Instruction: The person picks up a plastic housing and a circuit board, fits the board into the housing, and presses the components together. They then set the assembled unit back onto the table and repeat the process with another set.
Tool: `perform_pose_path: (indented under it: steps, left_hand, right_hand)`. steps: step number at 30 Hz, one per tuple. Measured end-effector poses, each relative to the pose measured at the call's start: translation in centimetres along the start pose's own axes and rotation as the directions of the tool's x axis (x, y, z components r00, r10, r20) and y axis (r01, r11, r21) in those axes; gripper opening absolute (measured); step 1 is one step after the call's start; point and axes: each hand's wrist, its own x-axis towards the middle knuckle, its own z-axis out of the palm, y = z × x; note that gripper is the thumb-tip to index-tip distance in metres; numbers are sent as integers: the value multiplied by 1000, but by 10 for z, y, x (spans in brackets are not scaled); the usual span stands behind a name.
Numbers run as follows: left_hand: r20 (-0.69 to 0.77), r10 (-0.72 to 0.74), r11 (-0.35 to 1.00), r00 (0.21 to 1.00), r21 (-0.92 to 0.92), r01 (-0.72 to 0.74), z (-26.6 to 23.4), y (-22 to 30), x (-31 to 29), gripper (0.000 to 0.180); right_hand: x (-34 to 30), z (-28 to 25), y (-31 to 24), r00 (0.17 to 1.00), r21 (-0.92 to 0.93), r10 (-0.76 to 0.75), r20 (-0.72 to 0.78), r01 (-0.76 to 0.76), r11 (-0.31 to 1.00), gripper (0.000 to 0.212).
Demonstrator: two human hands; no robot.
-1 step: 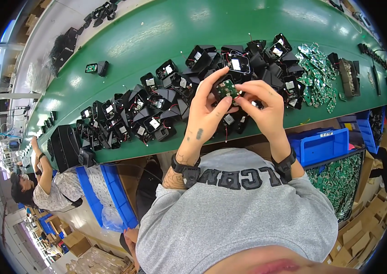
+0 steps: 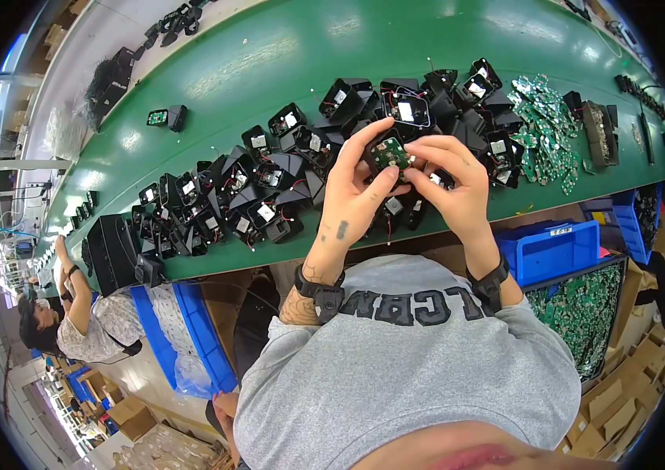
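Observation:
Over the pile, my left hand (image 2: pixel 352 192) is closed round a small black plastic housing (image 2: pixel 372 159). A green circuit board (image 2: pixel 392 152) lies across its open face, with my left thumb against its lower edge. At the board's right edge, the thumb and fingers of my right hand (image 2: pixel 458 184) are pinched together. Whether they also grip a thin wire there is too small to tell. Below and around my hands lie many black housings (image 2: pixel 266 211) with white parts inside and thin red and white wires sticking out.
Loose green circuit boards (image 2: pixel 544 125) are heaped right on the green tabletop (image 2: pixel 293 63). A blue bin (image 2: pixel 556 252) and a container of circuit boards (image 2: pixel 575 313) stand below the edge at right. Another blue bin (image 2: pixel 207 345) and a co-worker (image 2: pixel 97 325) are at left.

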Motion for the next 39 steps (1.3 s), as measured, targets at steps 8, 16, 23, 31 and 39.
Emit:
perform_pose_path:
  steps: [8, 16, 23, 31, 39]
  left_hand:
    - [-33, 23, 995, 999, 95, -20, 2, -5, 1, 48]
    - [-108, 289, 922, 951, 298, -246, 6, -7, 1, 50]
    - [-107, 543, 702, 833, 603, -380, 8, -14, 0, 48]
    - [-87, 631, 598, 771, 687, -412, 7, -19, 1, 49]
    - [-39, 636, 568, 771, 699, -433, 10, -20, -2, 51]
  right_hand:
    - [1, 2, 6, 982, -12, -177, -68, 177, 984, 18]
    - [-5, 16, 6, 978, -123, -160, -132, 144, 982, 11]
    - [-10, 35, 0, 946, 176, 162, -282, -116, 978, 11]
    - [-12, 40, 3, 969, 46, 78, -233, -69, 997, 10]
    - [-12, 39, 1, 960, 460, 253, -119, -172, 871, 11]
